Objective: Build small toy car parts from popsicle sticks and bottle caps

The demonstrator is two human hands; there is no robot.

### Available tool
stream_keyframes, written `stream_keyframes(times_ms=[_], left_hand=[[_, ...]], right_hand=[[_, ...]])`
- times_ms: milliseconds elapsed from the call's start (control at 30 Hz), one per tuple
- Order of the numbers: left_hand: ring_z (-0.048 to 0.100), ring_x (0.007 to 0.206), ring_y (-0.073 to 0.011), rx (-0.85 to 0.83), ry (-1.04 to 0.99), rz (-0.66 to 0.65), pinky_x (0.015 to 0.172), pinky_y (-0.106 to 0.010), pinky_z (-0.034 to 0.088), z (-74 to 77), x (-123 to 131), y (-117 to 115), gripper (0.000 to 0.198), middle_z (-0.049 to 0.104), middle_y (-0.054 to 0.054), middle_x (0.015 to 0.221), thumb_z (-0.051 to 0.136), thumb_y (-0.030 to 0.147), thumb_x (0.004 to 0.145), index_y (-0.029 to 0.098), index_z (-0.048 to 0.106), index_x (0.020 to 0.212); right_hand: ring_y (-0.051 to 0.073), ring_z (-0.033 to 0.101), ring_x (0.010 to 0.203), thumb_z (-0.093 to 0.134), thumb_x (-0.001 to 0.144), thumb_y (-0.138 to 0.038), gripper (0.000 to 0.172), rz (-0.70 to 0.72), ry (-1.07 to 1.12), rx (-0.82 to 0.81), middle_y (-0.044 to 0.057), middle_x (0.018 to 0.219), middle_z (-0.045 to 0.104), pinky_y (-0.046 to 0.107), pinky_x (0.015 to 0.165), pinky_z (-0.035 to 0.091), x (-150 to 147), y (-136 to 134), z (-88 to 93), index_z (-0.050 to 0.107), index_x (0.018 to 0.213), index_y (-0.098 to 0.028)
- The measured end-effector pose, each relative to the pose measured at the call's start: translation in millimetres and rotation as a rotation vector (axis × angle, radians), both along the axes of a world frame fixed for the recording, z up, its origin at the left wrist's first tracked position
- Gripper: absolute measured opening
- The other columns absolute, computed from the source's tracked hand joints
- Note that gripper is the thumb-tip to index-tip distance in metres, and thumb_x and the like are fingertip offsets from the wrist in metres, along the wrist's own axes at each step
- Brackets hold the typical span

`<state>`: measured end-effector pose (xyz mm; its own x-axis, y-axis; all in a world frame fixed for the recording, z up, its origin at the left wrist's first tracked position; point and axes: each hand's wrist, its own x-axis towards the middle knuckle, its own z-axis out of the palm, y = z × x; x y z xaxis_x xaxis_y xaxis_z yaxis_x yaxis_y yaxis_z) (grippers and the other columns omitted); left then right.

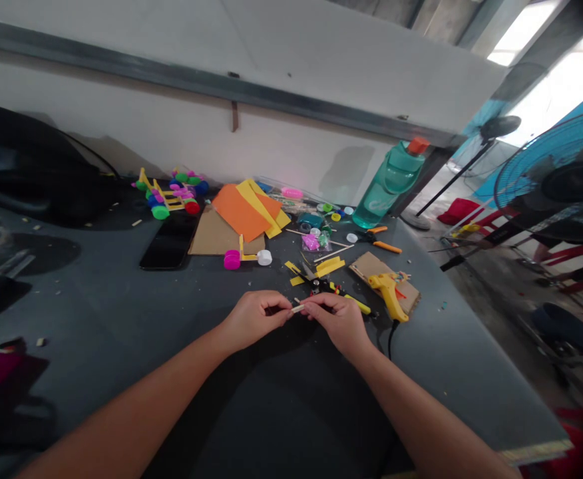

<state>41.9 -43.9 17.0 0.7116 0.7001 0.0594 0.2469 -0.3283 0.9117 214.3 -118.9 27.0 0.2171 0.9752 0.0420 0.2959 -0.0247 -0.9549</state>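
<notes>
Between the fingertips of both hands is a short, pale wooden stick (297, 309), held low over the dark table. My left hand (256, 318) pinches its left end. The right end sits in the pinch of my right hand (339, 322). Just beyond the fingers lies a cutting tool with yellow-and-black handles (359, 305), partly hidden by my right hand. Cut yellow strips (330, 267) lie near its blades. A yellow glue gun (390, 296) rests on a cardboard piece (411, 293) to the right. Farther off is a yellow piece with pink and white bottle caps (232, 259).
A black phone (166, 246), orange paper (244, 211) and a bottle-cap model (172, 196) lie toward the wall. Loose caps, sticks and orange-handled pliers (386, 247) are near a tall green bottle (386, 183). A fan (571, 179) stands beyond the table's right edge.
</notes>
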Motion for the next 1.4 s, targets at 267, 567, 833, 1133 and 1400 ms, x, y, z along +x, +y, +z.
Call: stream_keyframes(times_ms=[267, 567, 833, 1133, 1400], left_hand=[[0.055, 0.061, -0.0091, -0.152, -0.074, -0.07, 0.056, -0.018, 0.043, 0.3, -1.4, 1.3, 0.014, 0.061, -0.001, 0.069, 0.061, 0.027, 0.075, 0.014, 0.066, 0.075], [0.054, 0.058, -0.0084, -0.226, -0.066, -0.071, 0.054, -0.018, 0.043, -1.0, -1.7, 1.1, 0.018, 0.06, -0.001, 0.066, 0.062, 0.032, 0.074, 0.014, 0.065, 0.075], [0.054, 0.058, -0.0081, -0.228, -0.059, -0.077, 0.054, -0.018, 0.042, -2.1, -2.2, 1.3, 0.015, 0.06, 0.0, 0.066, 0.061, 0.029, 0.074, 0.014, 0.065, 0.074], [0.054, 0.058, -0.0079, -0.281, -0.097, -0.068, 0.055, -0.019, 0.043, -1.0, -2.7, 1.0, 0.017, 0.059, 0.001, 0.065, 0.063, 0.03, 0.074, 0.014, 0.064, 0.074], [0.055, 0.054, -0.0073, -0.419, -0.159, 0.028, 0.053, -0.02, 0.047, 0.6, -1.5, 3.3, 0.019, 0.06, 0.001, 0.064, 0.062, 0.032, 0.073, 0.013, 0.061, 0.074]], right_hand=[[0.015, 0.061, 0.063, 0.063, 0.074, -0.03, 0.013, 0.016, -0.087, 0.027, 0.001, 0.068, 0.069, 0.024, 0.059, 0.047, 3.9, -0.8, -1.5, 0.071, 0.076, -0.021], [0.013, 0.055, 0.057, 0.057, 0.08, -0.038, 0.025, 0.073, -0.081, 0.01, 0.002, 0.063, 0.065, 0.023, 0.054, 0.042, 5.7, -0.7, 2.3, 0.069, 0.07, -0.018], [0.014, 0.056, 0.06, 0.058, 0.079, -0.037, 0.023, 0.076, -0.08, 0.012, 0.002, 0.065, 0.066, 0.024, 0.056, 0.043, 6.1, -1.0, 1.1, 0.069, 0.072, -0.019], [0.014, 0.057, 0.061, 0.061, 0.076, -0.034, 0.017, 0.062, -0.095, -0.002, 0.0, 0.064, 0.066, 0.024, 0.056, 0.043, 6.3, -0.5, -0.4, 0.069, 0.071, -0.02], [0.014, 0.059, 0.061, 0.064, 0.074, -0.032, 0.013, 0.073, -0.055, -0.032, 0.001, 0.065, 0.067, 0.024, 0.056, 0.044, 5.9, -1.2, 1.5, 0.07, 0.072, -0.021]])
